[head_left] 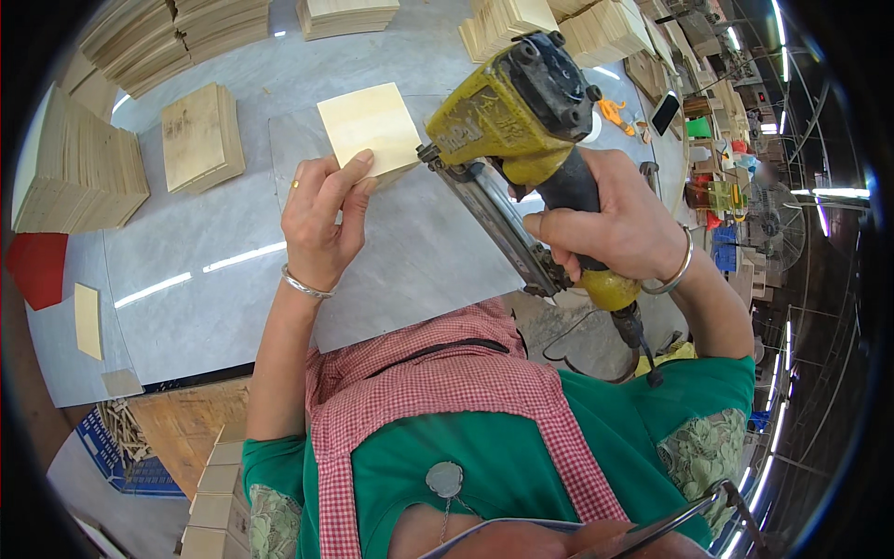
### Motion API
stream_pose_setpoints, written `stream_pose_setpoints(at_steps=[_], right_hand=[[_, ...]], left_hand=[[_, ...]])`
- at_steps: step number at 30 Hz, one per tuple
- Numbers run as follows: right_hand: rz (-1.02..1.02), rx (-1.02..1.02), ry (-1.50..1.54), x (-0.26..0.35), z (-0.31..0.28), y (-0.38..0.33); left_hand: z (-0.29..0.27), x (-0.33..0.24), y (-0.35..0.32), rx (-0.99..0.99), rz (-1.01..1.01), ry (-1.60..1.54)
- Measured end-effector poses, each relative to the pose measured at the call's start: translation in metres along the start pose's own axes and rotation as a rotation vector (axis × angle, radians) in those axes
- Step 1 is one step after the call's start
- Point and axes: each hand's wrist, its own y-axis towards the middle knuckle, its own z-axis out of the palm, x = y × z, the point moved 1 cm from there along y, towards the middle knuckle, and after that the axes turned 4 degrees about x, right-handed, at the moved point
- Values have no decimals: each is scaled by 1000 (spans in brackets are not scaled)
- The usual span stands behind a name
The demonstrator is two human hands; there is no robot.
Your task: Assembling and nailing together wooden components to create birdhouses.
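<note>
Two hands are occupied: your left hand (321, 219) pinches the near edge of a pale wooden piece (368, 121) above the tabletop (391, 289), seemingly to steady it, while your right hand (615, 219) wraps around a yellow nail gun (498, 116), probably to control its bulk, nose just beside the piece. Wooden stacks (79, 168) line the smooth grey surface, presumably for easy reach; rightward, a fan (775, 225) and strip lights (780, 37) mark a cluttered workshop.

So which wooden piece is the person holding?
The pale square piece in the left hand, just left of the yellow nail gun; neither hand touches the others.
</note>
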Motion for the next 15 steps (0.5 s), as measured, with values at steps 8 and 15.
stream_pose_setpoints(at_steps=[8, 15], right_hand=[[-43, 20, 50, 6, 12, 2], [-24, 15, 58, 6, 16, 5]], left_hand=[[2, -1, 1, -33, -23, -46], [2, -1, 1, -33, -11, -57]])
